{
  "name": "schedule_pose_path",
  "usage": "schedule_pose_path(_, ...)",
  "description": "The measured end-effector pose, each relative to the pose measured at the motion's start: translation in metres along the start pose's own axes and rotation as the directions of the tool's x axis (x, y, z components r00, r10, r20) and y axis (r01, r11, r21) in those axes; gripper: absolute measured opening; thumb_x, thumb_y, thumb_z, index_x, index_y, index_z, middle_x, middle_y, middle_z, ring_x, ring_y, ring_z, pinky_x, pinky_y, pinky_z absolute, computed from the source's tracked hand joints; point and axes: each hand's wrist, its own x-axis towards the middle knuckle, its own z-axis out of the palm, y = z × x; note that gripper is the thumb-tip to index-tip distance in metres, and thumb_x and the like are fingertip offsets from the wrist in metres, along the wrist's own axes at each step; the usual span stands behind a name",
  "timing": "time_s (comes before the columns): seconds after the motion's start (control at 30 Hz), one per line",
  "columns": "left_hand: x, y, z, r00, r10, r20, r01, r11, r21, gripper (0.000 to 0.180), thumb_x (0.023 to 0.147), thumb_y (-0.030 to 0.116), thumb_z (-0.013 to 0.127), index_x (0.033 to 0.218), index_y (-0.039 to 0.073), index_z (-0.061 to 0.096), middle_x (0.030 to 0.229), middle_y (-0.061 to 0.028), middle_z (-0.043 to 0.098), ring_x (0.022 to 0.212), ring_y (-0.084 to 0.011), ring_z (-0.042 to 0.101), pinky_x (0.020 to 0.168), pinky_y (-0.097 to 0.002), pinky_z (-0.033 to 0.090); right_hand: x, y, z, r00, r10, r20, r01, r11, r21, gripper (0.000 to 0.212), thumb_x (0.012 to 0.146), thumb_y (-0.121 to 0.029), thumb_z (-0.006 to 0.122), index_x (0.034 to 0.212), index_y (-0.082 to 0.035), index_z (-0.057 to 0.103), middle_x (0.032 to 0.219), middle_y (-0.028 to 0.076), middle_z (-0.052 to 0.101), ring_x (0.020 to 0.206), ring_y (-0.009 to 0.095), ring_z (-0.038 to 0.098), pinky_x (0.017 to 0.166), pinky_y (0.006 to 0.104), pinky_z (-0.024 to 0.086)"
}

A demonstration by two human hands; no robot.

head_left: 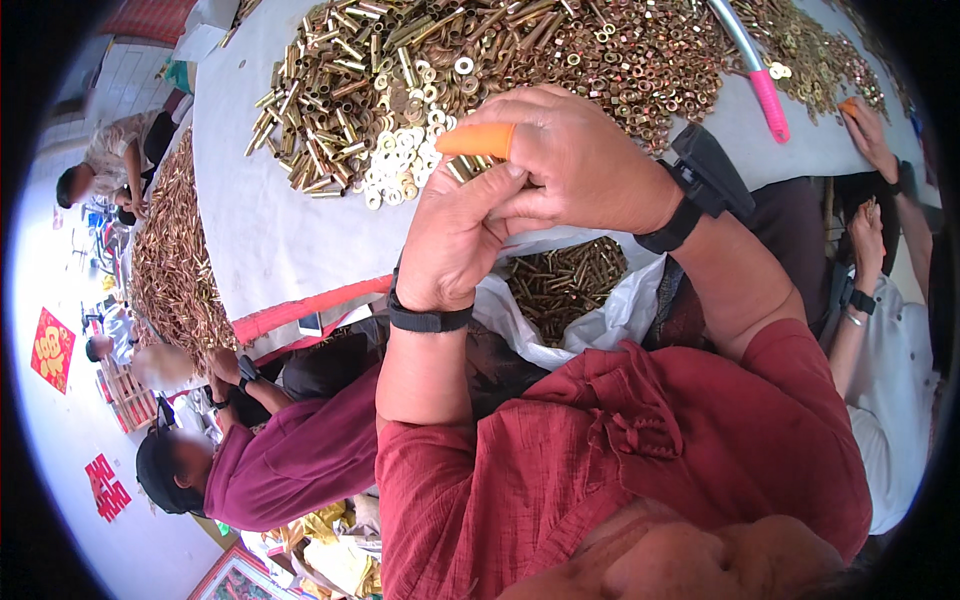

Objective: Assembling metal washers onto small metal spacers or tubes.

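Note:
My hands meet above the table's near edge, over a white bag. My right hand [575,150], with an orange finger cot [475,142] on one finger, curls over my left hand [452,235]. Both are closed around a few short brass-coloured metal sleeves [467,168], whose ends show between the fingers. How many they hold, and which fingers grip them, is mostly hidden. Just beyond the hands lie flat washers [395,160] and a heap of loose metal sleeves [335,95]. Below them, the open white bag [640,290] contains many bolt-like metal pieces [565,285].
Metal nuts [640,90] are heaped farther right on the pale tabletop [225,150]. A tool with a pink handle [768,105] lies beside them. Co-workers sit close on both sides, a purple sleeve [310,450] at left. Another large heap [170,240] of metal parts lies beyond.

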Motion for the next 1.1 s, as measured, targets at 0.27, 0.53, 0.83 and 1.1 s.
schedule_pose_path(0.27, 0.002, 0.004, -0.013, 0.987, 0.122, -0.104, -0.122, 0.992, 0.014, 0.024, 0.096, 0.007, 0.057, 0.116, -0.004, 0.058, 0.101, -0.0166, 0.069, 0.080, -0.0191, 0.070, 0.062, -0.0253, 0.058, 0.011, 0.051, -0.027, 0.975, 0.032, -0.218, -0.129, 0.884, -0.449, 0.022, 0.086, -0.005, 0.061, 0.108, -0.003, 0.061, 0.105, 0.010, 0.065, 0.096, 0.025, 0.061, 0.087, 0.0346, 0.049)
schedule_pose_path(0.53, -0.001, 0.007, -0.016, 0.986, 0.125, -0.112, -0.128, 0.992, -0.015, 0.027, 0.096, 0.007, 0.056, 0.121, -0.004, 0.057, 0.107, -0.0183, 0.068, 0.089, -0.0242, 0.071, 0.071, -0.0288, 0.061, 0.013, 0.046, -0.020, 0.932, 0.186, -0.310, -0.270, 0.928, -0.256, 0.015, 0.084, -0.008, 0.062, 0.099, -0.006, 0.063, 0.096, 0.012, 0.064, 0.088, 0.032, 0.060, 0.080, 0.0394, 0.049)
schedule_pose_path(0.83, -0.001, 0.012, -0.019, 0.973, 0.193, -0.127, -0.193, 0.981, 0.014, 0.023, 0.094, 0.005, 0.058, 0.116, -0.004, 0.059, 0.102, -0.0125, 0.068, 0.083, -0.0193, 0.070, 0.066, -0.0245, 0.060, 0.006, 0.009, -0.012, 0.914, 0.400, -0.070, -0.368, 0.889, 0.272, 0.036, 0.085, -0.011, 0.067, 0.121, -0.011, 0.065, 0.099, 0.006, 0.069, 0.084, 0.021, 0.065, 0.075, 0.0319, 0.051)
schedule_pose_path(1.1, 0.001, 0.009, -0.016, 0.862, 0.464, -0.204, -0.167, 0.640, 0.750, 0.019, 0.088, -0.002, 0.065, 0.106, 0.002, 0.064, 0.094, -0.0070, 0.068, 0.076, -0.0157, 0.065, 0.064, -0.0247, 0.051, -0.002, -0.002, -0.015, 0.993, 0.066, -0.100, -0.089, 0.966, -0.243, 0.019, 0.085, -0.013, 0.065, 0.102, -0.005, 0.068, 0.086, 0.013, 0.062, 0.077, 0.034, 0.061, 0.066, 0.0405, 0.049)
